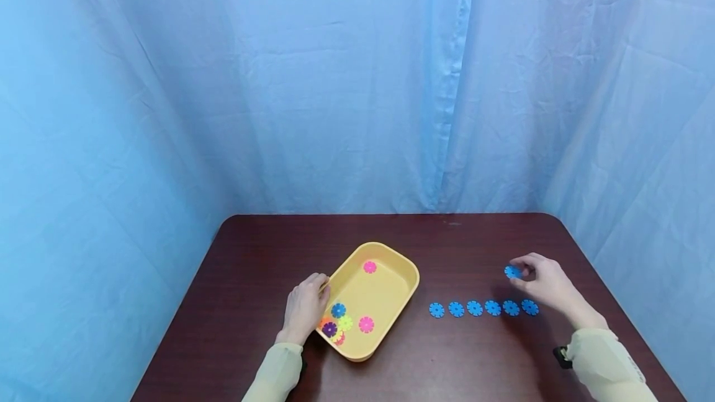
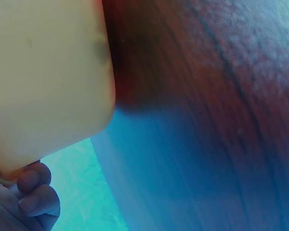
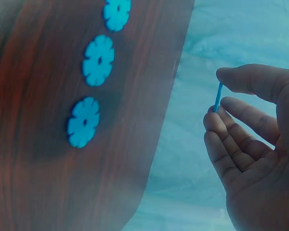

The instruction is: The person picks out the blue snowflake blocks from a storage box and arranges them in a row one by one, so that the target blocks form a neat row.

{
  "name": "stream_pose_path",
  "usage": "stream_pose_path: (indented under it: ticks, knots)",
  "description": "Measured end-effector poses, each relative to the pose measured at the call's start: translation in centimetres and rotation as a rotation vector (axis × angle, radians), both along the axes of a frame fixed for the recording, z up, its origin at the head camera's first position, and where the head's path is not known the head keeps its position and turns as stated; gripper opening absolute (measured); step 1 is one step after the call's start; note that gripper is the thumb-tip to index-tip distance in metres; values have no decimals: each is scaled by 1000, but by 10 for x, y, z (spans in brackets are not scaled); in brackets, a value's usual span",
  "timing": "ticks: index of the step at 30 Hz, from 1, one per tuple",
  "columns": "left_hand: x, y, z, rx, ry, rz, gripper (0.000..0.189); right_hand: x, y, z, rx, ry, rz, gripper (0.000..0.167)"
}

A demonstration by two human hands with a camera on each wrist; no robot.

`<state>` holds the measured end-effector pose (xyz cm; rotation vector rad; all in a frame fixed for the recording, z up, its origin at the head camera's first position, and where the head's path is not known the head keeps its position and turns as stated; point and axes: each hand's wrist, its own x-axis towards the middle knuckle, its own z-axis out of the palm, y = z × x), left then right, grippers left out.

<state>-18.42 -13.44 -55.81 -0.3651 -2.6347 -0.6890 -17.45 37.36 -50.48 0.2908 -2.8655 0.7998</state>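
My left hand point(image 1: 304, 306) grips the left rim of a yellow plastic tray point(image 1: 380, 290), which sits tilted up from the table on that side. Curled fingers show beneath the tray's outer side in the left wrist view. Inside it lie several notched plastic discs: two pink ones, a blue disc point(image 1: 338, 310), a purple disc point(image 1: 329, 329), and some yellow and orange ones. My right hand point(image 1: 547, 281) pinches a blue notched disc point(image 1: 512, 272) between thumb and fingers, held above the table; in the right wrist view this disc point(image 3: 218, 97) appears edge-on.
Several blue notched discs lie in a straight row, a middle one point(image 1: 475, 308) among them, right of the tray and below my right hand. The dark wooden table point(image 1: 447, 365) has rounded far corners. Light blue curtains point(image 1: 335, 79) hang around it.
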Motion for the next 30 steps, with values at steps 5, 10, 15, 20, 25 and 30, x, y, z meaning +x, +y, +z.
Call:
stream_pose_path:
  ticks: [5,10,15,20,25,30]
  knots:
    - [0,0,0,-3,-4,3,7,6,14,-5,-13,5,-38,38]
    - [-1,0,0,-8,-13,3,7,11,28,-13,-2,0,-77,37]
    - [0,0,0,-11,-22,10,6,16,40,-23,0,-19,-116,37]
    - [-1,1,0,-13,-32,9,6,20,50,-31,0,-46,-141,39]
    - [-1,1,-2,-14,-30,6,6,22,58,-37,15,-58,-163,39]
    - [-1,0,-2,-11,-7,3,6,25,64,-42,16,-87,-175,39]
